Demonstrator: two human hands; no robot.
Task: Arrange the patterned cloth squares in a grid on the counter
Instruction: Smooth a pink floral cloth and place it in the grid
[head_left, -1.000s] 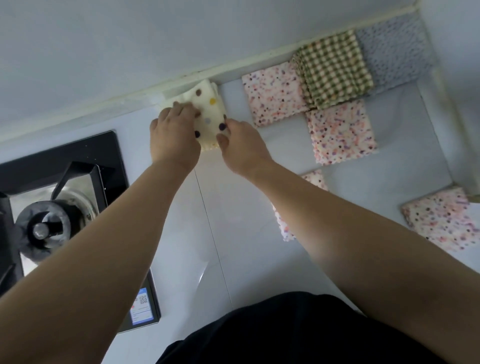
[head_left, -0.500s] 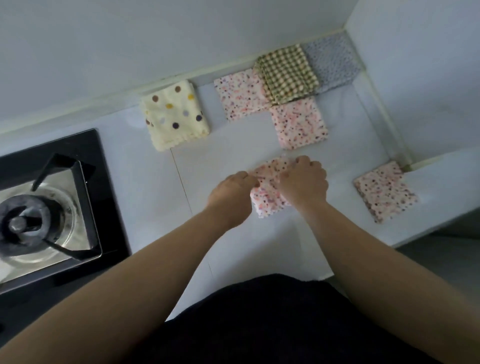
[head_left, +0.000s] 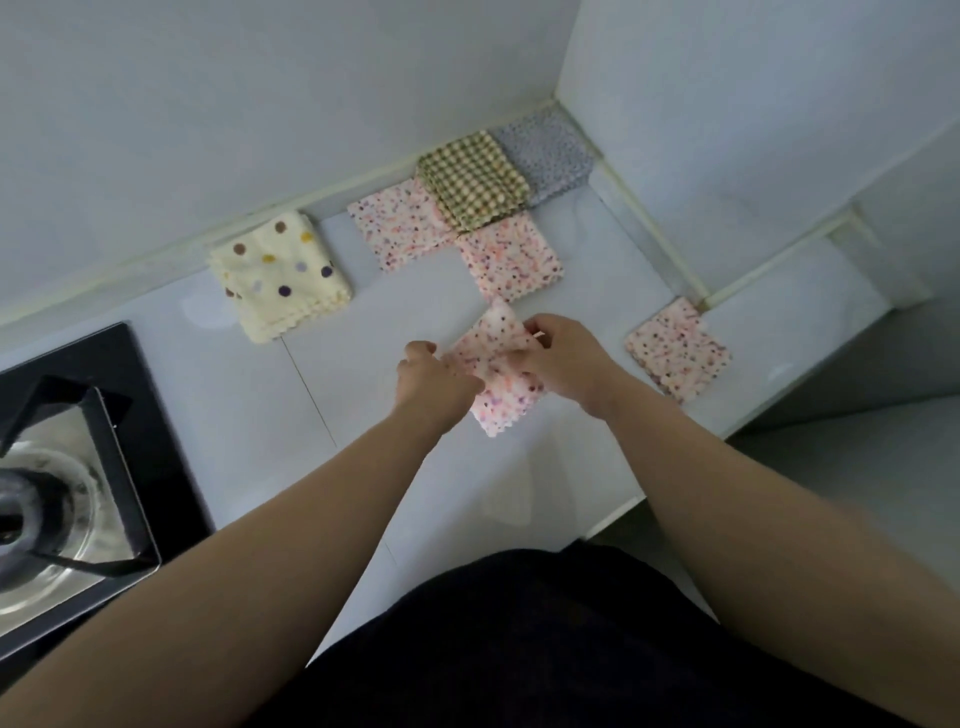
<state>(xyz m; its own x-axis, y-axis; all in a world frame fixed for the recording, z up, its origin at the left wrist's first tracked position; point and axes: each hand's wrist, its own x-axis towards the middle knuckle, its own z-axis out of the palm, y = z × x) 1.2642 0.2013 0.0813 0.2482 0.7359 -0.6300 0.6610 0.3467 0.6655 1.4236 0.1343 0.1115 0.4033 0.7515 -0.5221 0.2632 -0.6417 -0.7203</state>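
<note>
Counter (head_left: 395, 306) bearing gas hob (head_left: 124, 410) at left end. Lying along back wall: polka-dot square (head_left: 278, 275), speckled square (head_left: 392, 228), checked stack (head_left: 472, 179), grey square (head_left: 548, 150). Second speckled square (head_left: 511, 257) touching checked stack; third speckled square (head_left: 678, 353) lying apart at right.

Stove: black glass gas hob (head_left: 122, 358) at my far left, cut off by the frame edge.
Burner: round dark burner cap (head_left: 13, 514) in a shiny steel dish, under a black iron pan support (head_left: 114, 566).
Back wall: plain pale grey wall (head_left: 260, 104), with a cream sealant strip (head_left: 332, 195) along its foot.
Side wall: pale panel (head_left: 753, 114) meeting it at the corner on my right.
Clothing: my black top (head_left: 571, 649), at the bottom of the view.
</note>
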